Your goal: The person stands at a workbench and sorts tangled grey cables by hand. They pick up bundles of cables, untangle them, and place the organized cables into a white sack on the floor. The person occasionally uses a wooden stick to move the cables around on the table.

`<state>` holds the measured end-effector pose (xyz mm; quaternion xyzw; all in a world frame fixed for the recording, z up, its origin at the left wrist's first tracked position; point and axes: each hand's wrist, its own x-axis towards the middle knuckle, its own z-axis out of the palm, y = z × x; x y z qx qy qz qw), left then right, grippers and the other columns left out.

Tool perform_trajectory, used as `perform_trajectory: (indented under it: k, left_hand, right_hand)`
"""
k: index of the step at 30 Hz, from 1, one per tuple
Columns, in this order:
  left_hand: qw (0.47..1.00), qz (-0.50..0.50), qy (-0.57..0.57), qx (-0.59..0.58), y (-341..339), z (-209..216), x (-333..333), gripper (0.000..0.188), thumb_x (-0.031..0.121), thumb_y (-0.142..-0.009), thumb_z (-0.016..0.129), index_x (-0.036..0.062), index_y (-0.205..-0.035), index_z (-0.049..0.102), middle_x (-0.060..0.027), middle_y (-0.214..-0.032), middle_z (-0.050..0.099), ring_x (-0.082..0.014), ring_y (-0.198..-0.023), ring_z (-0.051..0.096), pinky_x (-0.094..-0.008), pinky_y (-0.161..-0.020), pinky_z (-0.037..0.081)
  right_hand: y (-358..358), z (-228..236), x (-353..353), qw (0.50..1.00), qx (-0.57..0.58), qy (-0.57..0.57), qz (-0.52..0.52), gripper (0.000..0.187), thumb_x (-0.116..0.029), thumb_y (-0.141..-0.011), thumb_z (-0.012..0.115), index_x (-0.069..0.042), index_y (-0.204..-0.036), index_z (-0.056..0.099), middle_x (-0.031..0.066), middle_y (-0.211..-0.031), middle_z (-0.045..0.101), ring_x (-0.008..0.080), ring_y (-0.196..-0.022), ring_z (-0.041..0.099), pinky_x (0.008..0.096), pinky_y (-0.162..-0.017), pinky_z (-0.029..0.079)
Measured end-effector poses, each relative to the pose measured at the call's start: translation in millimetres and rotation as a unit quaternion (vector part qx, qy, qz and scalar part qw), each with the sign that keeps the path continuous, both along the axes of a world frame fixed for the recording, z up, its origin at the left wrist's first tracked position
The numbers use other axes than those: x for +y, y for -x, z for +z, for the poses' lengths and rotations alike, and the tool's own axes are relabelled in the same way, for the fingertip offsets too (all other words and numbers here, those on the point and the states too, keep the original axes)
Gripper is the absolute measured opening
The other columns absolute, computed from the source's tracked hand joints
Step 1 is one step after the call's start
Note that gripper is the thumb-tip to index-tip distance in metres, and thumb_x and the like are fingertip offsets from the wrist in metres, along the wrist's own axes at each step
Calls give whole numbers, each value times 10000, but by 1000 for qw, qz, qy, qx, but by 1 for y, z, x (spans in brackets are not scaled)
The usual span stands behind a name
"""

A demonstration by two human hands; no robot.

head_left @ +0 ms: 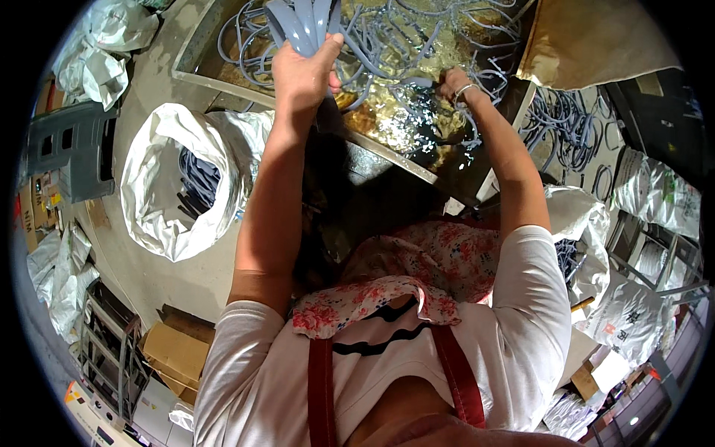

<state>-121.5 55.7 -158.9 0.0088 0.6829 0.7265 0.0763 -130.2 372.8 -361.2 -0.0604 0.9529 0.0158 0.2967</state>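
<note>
My left hand (pixel 304 80) is closed round a bundle of wet, shiny grey rubber-like strips (pixel 304 28), raised above the near edge of a water-filled trough (pixel 383 153). In the trough lie many tangled grey strips (pixel 253 45), some looped and some loose. My right hand (pixel 453 83), with a bracelet at the wrist, is at the water's surface on the right side. Its fingers are curled in, and a grey strip (pixel 417 80) reaches close to them. Whether they grip that strip is hidden.
On the left stands an open white sack (pixel 138 182) with dark grey strips inside. More grey strips (pixel 566 123) lie right of the trough, below a brown sheet (pixel 603 41). Around me are a grey plastic stool (pixel 74 149), a cardboard box (pixel 175 356) and white sacks (pixel 633 313).
</note>
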Motion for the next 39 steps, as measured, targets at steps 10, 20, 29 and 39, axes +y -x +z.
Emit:
perform_trajectory:
  k: [10,20,29,39]
  left_hand:
    - [989,-133,21,67,5,-20,-1,222,83,-807,595,-50,-982,566,-59,-816,605,-89,-708,540,-231,-652,441]
    - [996,-59,-56,-42,7,-19,3,182,67,-769,655,13,-900,542,-53,-694,579,-100,-552,527,-239,-506,450]
    - [979,91,-184,11,18,-15,-18,134,39,-767,645,1,-815,525,-61,-635,533,-128,-467,469,-256,-454,415]
    - [997,23,-21,76,16,-26,-23,69,48,-801,600,-7,-793,558,-25,-629,527,-95,-512,485,-238,-484,408]
  right_hand:
    - [-30,161,-39,831,317,430,-155,372,-431,-763,646,-59,-750,653,7,-519,501,76,-496,466,254,-472,376]
    - [-18,179,-29,786,363,463,-187,242,-239,-823,621,-20,-926,629,20,-809,616,112,-748,542,258,-689,442]
    - [-7,33,-62,978,162,96,-87,241,-224,-794,557,-131,-1007,620,136,-1018,604,308,-944,567,390,-759,480]
    - [0,63,-59,996,74,42,36,220,-139,-807,462,-114,-982,593,158,-912,627,289,-893,602,403,-713,492]
